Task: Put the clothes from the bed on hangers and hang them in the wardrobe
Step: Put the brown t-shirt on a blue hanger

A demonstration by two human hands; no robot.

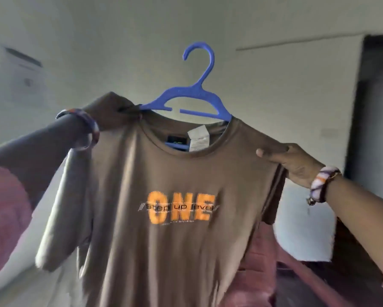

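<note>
Hands apart: left hand [107, 116], right hand [296, 167] each pinch shoulder of brown T-shirt [164, 218], blue hanger [192, 94] through neck.

hanger [192, 96] in t-shirt [164, 218] neck

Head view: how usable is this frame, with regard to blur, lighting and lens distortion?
Head view: the T-shirt print is smeared sideways by motion blur, though ONE stays readable; the blue hanger is fairly sharp; light is dim and greenish, with no glare; wide-angle bending curves the walls and the dark doorway at the edges; the left hand and right hand are soft but clear.
</note>
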